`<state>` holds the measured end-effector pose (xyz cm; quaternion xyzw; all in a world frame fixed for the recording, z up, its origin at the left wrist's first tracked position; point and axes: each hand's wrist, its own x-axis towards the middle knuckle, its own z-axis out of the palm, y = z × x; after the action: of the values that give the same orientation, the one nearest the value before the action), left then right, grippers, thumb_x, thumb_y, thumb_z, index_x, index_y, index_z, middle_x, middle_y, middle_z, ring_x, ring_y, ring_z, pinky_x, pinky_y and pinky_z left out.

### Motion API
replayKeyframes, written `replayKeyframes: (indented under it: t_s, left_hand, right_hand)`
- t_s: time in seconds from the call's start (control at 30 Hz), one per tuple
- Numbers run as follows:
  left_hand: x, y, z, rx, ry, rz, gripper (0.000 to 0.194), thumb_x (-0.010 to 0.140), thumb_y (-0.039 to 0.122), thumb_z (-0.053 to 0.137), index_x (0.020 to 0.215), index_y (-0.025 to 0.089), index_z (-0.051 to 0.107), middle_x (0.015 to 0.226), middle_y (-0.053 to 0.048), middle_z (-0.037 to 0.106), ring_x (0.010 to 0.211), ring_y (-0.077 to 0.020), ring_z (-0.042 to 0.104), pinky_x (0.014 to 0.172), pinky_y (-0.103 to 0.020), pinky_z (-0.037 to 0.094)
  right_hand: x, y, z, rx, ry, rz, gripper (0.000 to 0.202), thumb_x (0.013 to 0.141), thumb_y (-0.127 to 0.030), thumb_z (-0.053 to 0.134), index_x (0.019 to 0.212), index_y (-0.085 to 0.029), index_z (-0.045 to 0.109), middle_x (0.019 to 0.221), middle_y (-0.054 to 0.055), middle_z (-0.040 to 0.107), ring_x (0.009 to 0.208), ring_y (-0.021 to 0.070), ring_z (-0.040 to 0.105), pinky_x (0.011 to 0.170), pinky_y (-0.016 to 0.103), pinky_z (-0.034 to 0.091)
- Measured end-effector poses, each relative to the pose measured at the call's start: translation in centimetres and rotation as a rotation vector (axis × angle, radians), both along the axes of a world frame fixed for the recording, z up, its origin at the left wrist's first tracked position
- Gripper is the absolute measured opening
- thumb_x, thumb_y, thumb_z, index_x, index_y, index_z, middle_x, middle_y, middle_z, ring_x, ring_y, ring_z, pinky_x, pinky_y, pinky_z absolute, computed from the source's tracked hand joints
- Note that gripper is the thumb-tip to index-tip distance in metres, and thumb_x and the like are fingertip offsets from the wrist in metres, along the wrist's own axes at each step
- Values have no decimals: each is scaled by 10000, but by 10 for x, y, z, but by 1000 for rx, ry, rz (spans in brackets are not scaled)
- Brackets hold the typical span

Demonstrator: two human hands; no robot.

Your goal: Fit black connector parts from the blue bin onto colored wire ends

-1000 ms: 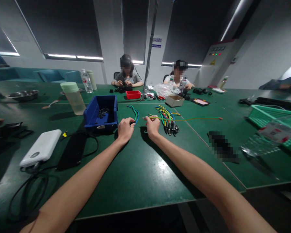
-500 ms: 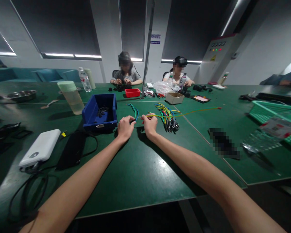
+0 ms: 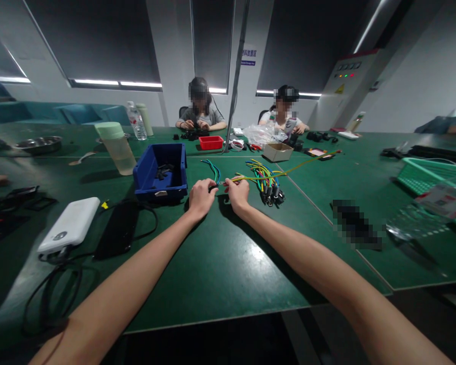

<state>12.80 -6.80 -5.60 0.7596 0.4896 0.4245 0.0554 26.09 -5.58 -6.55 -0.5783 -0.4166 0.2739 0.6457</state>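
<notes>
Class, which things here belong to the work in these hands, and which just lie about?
Likely in use: long yellow wire; green and blue wires; wire bundle; blue bin; black parts.
Likely lying about: white power bank; lidded bottle; green basket.

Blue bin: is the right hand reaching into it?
No: the right hand holds a long yellow wire, while the blue bin stands left of the left hand.

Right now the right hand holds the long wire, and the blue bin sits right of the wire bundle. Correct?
Not quite: the blue bin sits left of the wire bundle, as the head view shows. The right hand does hold the long wire.
</notes>
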Motion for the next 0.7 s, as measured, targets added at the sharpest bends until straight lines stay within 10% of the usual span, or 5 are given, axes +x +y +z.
replayKeyframes:
  t_s: [0.7]
  left_hand:
    - [1, -1, -1, 54, 73, -46, 81, 792, 174, 625, 871, 194, 620, 901, -54, 673, 876, -218, 581, 794, -338, 445]
  right_hand:
    - [0, -3, 2, -21, -65, 25, 134, 673, -320, 587, 691, -199, 531, 616, 11, 653, 509, 146, 590, 507, 238, 434]
